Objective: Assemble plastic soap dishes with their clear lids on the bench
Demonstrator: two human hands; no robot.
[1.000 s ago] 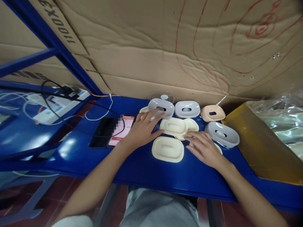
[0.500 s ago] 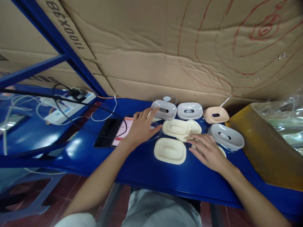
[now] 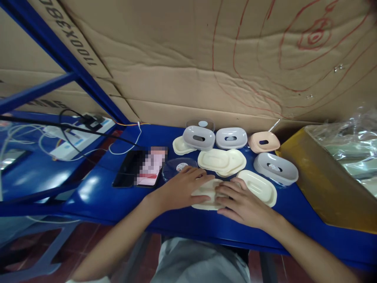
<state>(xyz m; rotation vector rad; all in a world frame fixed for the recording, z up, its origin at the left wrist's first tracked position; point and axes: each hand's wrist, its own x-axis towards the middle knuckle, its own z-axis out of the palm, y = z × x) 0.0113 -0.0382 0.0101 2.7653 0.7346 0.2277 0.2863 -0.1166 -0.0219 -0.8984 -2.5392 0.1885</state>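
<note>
Low over the blue table, a cream oval dish (image 3: pixel 209 188) lies between my two hands. My left hand (image 3: pixel 184 188) grips its left end, thumb low on the near side and fingers over the far side. My right hand (image 3: pixel 246 204) has curled fingers on the dish's right end. Another cream dish (image 3: pixel 262 189) with a long recess lies just beyond my right hand. Stacked cream pieces (image 3: pixel 216 159) overlap behind the held dish. A clear oval cover (image 3: pixel 172 168) with a round sticker sits behind my left hand.
Two grey oval boxes (image 3: pixel 198 137) (image 3: pixel 231 138), a peach box (image 3: pixel 263 141) and another grey box (image 3: pixel 276 169) stand along the back and right. Phones (image 3: pixel 151 167) lie at left near cables and a power strip (image 3: pixel 70 145). A carton (image 3: pixel 318 188) bounds the right.
Both hands have come together onto the nearest cream dish. My left hand left the area by the back-left grey box; my right hand moved left, uncovering the right cream dish.
</note>
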